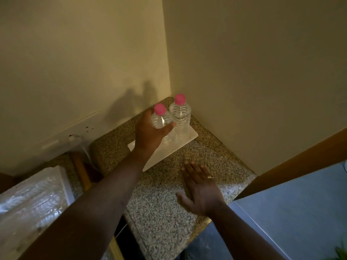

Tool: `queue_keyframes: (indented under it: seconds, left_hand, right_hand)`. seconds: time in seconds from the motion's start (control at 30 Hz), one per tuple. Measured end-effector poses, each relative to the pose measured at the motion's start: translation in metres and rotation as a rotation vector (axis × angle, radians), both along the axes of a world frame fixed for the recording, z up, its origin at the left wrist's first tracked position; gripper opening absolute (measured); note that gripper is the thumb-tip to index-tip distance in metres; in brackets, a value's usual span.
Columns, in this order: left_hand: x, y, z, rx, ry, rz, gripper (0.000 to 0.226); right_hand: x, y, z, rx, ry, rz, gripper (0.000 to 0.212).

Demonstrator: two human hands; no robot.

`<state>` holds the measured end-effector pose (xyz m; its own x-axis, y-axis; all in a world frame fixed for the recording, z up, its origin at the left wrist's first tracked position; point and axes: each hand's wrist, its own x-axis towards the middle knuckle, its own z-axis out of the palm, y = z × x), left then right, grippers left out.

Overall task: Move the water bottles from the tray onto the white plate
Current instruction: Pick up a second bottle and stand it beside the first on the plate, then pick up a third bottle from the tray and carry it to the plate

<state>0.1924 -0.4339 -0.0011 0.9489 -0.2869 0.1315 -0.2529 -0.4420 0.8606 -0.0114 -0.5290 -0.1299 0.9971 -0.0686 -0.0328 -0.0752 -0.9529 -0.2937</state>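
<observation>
Granite tabletop (pixel 165 199), corner: left hand (pixel 150 132) clamped on upright bottle (pixel 160 119) over white plate (pixel 185 141), centre frame, beside second bottle (pixel 180 117); right hand (pixel 201 186) flat, empty, lower right.

- Two bare forearms, no sleeves in view.
- Left hand (pixel 150 134): no ring or watch visible.
- Right hand (pixel 201 188): gold-coloured ring (pixel 209 176) on one finger.

Home kitchen corner, or similar domestic nook — speckled granite counter (pixel 165 203) against plain cream walls (pixel 75 53), wall socket (pixel 88 128) with white plug (pixel 75 138) left of gripping hand — wooden trim (pixel 293 162) right.
</observation>
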Motion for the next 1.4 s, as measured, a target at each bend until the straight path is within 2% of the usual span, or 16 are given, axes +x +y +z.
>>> queue_keyframes:
  seconds: [0.27,0.43,0.67,0.77,0.9,1.07,1.27,1.4]
  left_hand:
    - [-0.002,0.005,-0.008,-0.025,0.02,-0.051,0.075]
    - [-0.007,0.021,-0.01,0.012,0.065,-0.135,0.092]
    - [-0.037,0.119,-0.015,0.365,0.048,-0.12,0.094]
    - [-0.066,0.175,-0.016,0.412,-0.047,-0.095,0.088]
    - [-0.102,0.249,-0.017,0.624,-0.155,-0.105,0.091]
    - [-0.142,0.33,-0.023,0.746,-0.313,-0.057,0.084]
    - [-0.147,0.398,-0.034,0.902,-0.187,0.032,0.093]
    - [-0.131,0.427,-0.033,1.027,-0.151,0.126,0.085]
  right_hand:
    - [0.0,0.001,-0.002,-0.015,0.013,-0.002,0.083]
    - [0.0,-0.001,0.0,-0.013,0.013,-0.004,0.082]
    - [0.003,0.018,0.008,-0.057,0.05,0.015,0.089]
    - [0.008,0.057,0.008,-0.043,0.054,0.107,0.089]
    - [0.014,0.109,0.007,-0.024,0.055,0.19,0.084]
    - [0.016,0.147,0.008,0.013,0.006,0.256,0.075]
    - [0.016,0.163,0.004,0.005,-0.041,0.245,0.081]
    - [0.013,0.165,0.006,-0.01,-0.066,0.236,0.079]
